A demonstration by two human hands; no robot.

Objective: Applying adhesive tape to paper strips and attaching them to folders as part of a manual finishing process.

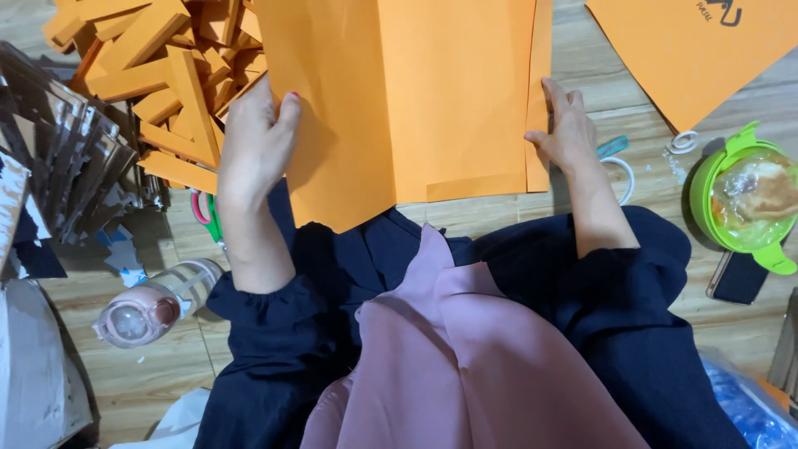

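A large orange paper sheet, folded so that its layers overlap, lies on the wooden floor in front of my lap. My left hand presses on its left edge with the thumb on the paper. At the sheet's right edge my right hand pinches the narrow folded flap. Both sleeves are dark blue, and a mauve cloth hangs over my lap.
A heap of folded orange paper pieces lies at the upper left beside stacked grey card. Scissors and a pink bottle lie at the left. Another orange sheet, a green lidded food bowl, a phone and tape rolls are at the right.
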